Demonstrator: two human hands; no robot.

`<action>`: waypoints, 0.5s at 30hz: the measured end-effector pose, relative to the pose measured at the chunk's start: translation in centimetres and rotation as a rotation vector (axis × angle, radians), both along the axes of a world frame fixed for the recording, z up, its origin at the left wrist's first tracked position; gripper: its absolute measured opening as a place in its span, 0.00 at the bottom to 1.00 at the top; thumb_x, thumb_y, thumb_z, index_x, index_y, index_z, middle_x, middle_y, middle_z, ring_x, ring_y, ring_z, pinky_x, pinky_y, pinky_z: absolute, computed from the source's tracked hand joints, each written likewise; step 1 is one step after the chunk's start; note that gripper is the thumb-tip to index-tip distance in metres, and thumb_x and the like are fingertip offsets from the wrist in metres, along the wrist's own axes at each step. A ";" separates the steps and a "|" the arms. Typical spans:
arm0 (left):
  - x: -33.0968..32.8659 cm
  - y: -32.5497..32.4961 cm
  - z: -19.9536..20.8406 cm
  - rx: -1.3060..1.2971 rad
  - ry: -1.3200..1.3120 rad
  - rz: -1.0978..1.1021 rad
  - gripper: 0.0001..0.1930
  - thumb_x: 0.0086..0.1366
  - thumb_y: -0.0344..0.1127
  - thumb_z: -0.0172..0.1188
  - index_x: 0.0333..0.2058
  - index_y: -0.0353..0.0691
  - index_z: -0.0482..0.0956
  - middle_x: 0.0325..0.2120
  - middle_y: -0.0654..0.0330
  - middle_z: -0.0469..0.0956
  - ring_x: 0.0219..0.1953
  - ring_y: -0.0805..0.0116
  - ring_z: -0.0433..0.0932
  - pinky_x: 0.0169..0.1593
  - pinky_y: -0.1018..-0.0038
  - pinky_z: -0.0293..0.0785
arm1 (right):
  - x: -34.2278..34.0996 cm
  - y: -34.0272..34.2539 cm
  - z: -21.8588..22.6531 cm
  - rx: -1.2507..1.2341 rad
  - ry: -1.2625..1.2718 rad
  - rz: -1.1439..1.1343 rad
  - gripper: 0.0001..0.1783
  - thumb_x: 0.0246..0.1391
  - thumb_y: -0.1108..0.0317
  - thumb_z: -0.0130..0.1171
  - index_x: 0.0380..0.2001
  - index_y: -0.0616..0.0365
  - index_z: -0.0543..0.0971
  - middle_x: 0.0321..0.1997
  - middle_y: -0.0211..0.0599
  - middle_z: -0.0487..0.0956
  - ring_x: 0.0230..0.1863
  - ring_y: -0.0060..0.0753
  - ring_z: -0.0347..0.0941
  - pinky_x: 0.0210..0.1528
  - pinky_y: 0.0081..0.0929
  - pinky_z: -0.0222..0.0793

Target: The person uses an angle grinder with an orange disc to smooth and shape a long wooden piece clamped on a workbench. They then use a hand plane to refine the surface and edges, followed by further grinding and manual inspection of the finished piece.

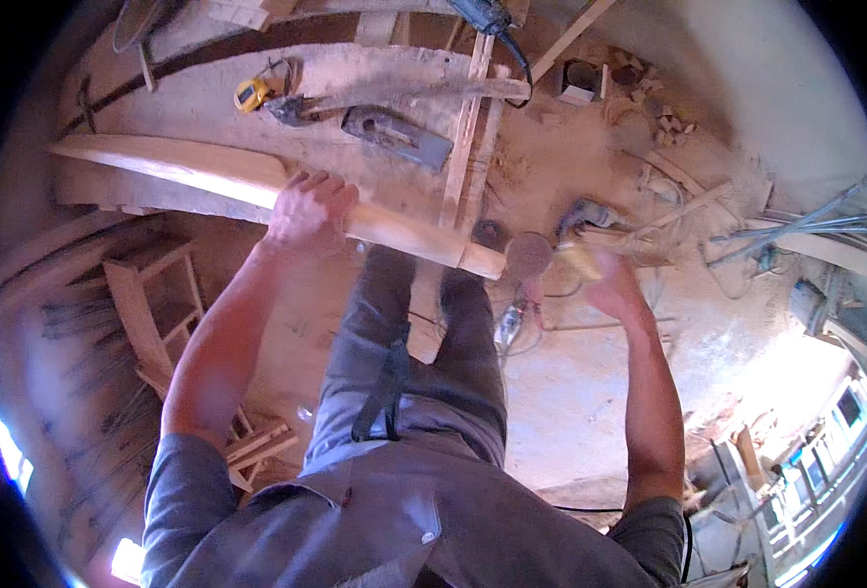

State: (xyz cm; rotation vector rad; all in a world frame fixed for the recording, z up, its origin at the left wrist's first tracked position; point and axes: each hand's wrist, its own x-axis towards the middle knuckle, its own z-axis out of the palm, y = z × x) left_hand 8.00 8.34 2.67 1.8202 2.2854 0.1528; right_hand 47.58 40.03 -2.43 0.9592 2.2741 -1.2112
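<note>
My left hand (308,212) grips a long, curved, pale wooden piece (189,167) near its middle; the piece runs from the left of the workbench to an end at about the centre. My right hand (605,279) is closed around the body of a handheld disc sander (551,255). Its round sanding disc (529,253) sits at the right end of the wooden piece. The right hand is blurred. My legs in grey trousers show below.
A dusty workbench (375,78) carries a yellow tape measure (251,94), a grey hand plane (397,135) and wooden strips (465,127). A wooden stool frame (154,304) stands left. An electric tool (585,213) and cable lie on the sawdust floor; metal rods (806,225) right.
</note>
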 end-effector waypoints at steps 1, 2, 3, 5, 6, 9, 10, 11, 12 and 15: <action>0.4 -0.4 0.0 -0.009 -0.004 0.023 0.08 0.49 0.30 0.64 0.29 0.43 0.77 0.29 0.56 0.78 0.41 0.53 0.81 0.43 0.56 0.77 | 2.4 1.4 1.5 0.081 -0.039 -0.146 0.23 0.45 0.74 0.65 0.49 0.60 0.81 0.40 0.50 0.86 0.46 0.45 0.85 0.48 0.43 0.77; 0.3 -0.6 -0.1 0.004 -0.005 0.016 0.09 0.50 0.31 0.64 0.32 0.44 0.78 0.30 0.57 0.78 0.40 0.54 0.81 0.44 0.56 0.77 | 3.4 2.7 3.0 0.172 -0.053 -0.290 0.22 0.45 0.72 0.68 0.48 0.59 0.81 0.42 0.53 0.86 0.49 0.52 0.84 0.48 0.48 0.76; 0.1 -0.6 -0.3 0.024 -0.002 0.001 0.10 0.51 0.32 0.64 0.34 0.44 0.80 0.30 0.58 0.78 0.39 0.54 0.81 0.44 0.56 0.77 | 3.6 3.2 4.6 0.308 -0.158 -0.296 0.21 0.45 0.72 0.68 0.46 0.59 0.80 0.41 0.53 0.85 0.47 0.52 0.84 0.48 0.50 0.76; 0.6 -1.5 -0.5 -0.012 0.077 -0.024 0.13 0.53 0.33 0.64 0.39 0.45 0.82 0.31 0.60 0.80 0.39 0.54 0.82 0.45 0.56 0.77 | 1.5 2.4 7.9 0.365 -0.311 -0.387 0.21 0.44 0.72 0.67 0.45 0.60 0.79 0.40 0.55 0.85 0.45 0.53 0.84 0.46 0.49 0.76; 1.3 -1.3 -1.3 -0.137 0.059 -0.065 0.13 0.54 0.35 0.63 0.41 0.45 0.82 0.32 0.60 0.80 0.39 0.55 0.82 0.45 0.56 0.78 | -1.1 1.7 9.2 0.316 -0.327 -0.492 0.22 0.43 0.73 0.65 0.45 0.60 0.79 0.40 0.56 0.84 0.45 0.54 0.84 0.45 0.48 0.76; 3.9 0.9 -1.2 0.002 0.085 -0.294 0.16 0.57 0.41 0.62 0.43 0.44 0.83 0.34 0.58 0.82 0.35 0.56 0.83 0.41 0.56 0.80 | -7.2 -0.9 6.6 0.512 -0.089 -0.370 0.25 0.41 0.66 0.68 0.45 0.61 0.77 0.38 0.56 0.83 0.43 0.56 0.83 0.45 0.50 0.75; 6.3 0.4 -3.4 0.070 0.004 -0.202 0.16 0.58 0.41 0.61 0.44 0.43 0.83 0.34 0.57 0.82 0.38 0.57 0.83 0.44 0.57 0.79 | -12.8 -2.5 7.7 0.397 -0.045 -0.419 0.26 0.41 0.64 0.69 0.45 0.61 0.77 0.38 0.55 0.83 0.42 0.56 0.82 0.46 0.50 0.75; 7.7 1.4 -3.0 0.001 -0.120 -0.202 0.16 0.63 0.45 0.60 0.45 0.44 0.83 0.37 0.57 0.83 0.42 0.55 0.83 0.47 0.57 0.79 | -17.2 -3.5 8.5 0.319 0.006 -0.457 0.26 0.41 0.63 0.69 0.44 0.62 0.77 0.37 0.52 0.82 0.41 0.53 0.81 0.45 0.47 0.75; 8.9 2.3 -2.5 -0.071 -0.240 -0.184 0.17 0.67 0.49 0.59 0.46 0.46 0.84 0.40 0.56 0.84 0.47 0.54 0.84 0.51 0.56 0.78 | -21.6 -4.1 9.1 0.238 0.052 -0.489 0.26 0.41 0.62 0.70 0.43 0.62 0.77 0.36 0.49 0.82 0.40 0.50 0.81 0.44 0.45 0.75; 8.9 6.2 3.4 -0.324 -0.508 -0.240 0.24 0.64 0.42 0.60 0.58 0.45 0.81 0.49 0.52 0.82 0.50 0.51 0.82 0.54 0.52 0.79 | -31.5 -4.3 8.6 0.126 0.272 -0.553 0.25 0.41 0.65 0.69 0.44 0.64 0.78 0.37 0.44 0.82 0.38 0.42 0.79 0.43 0.40 0.74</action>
